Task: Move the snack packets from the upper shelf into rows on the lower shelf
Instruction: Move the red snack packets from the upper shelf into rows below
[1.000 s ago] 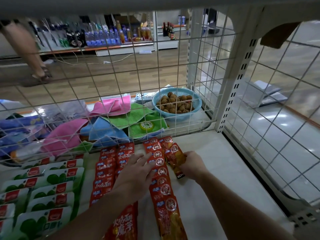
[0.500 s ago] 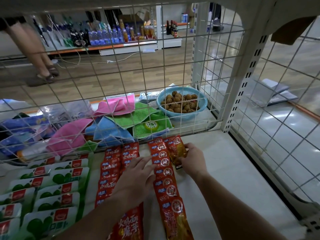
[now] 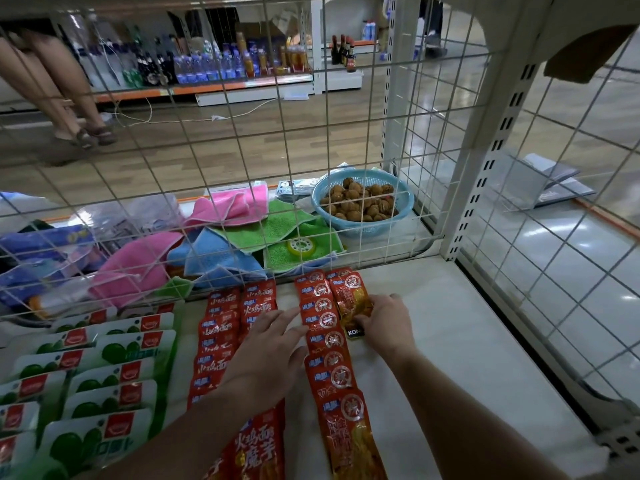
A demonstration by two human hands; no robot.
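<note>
Red snack packets lie in overlapping rows on the white lower shelf (image 3: pixel 450 341). One long row of red-orange packets (image 3: pixel 329 362) runs from the wire back towards me. My right hand (image 3: pixel 384 323) pinches a single red-orange packet (image 3: pixel 349 299) at the far end, just right of that row. My left hand (image 3: pixel 273 348) lies flat with straight fingers on two rows of red packets with white lettering (image 3: pixel 221 330), its fingertips touching the long row. White-and-green packets (image 3: pixel 104 368) fill rows at the left.
A wire grid panel (image 3: pixel 346 133) closes the back and right side of the shelf. Behind it lie coloured cloths (image 3: pixel 235 230), a tape roll (image 3: pixel 300 245) and a blue basket of walnuts (image 3: pixel 360 230). A person's legs (image 3: pixel 59 98) stand at far left.
My right hand has pushed its packet farther back, up against the wire panel beside the long row. My left hand stays pressed on the red rows. The camera view has shifted slightly.
</note>
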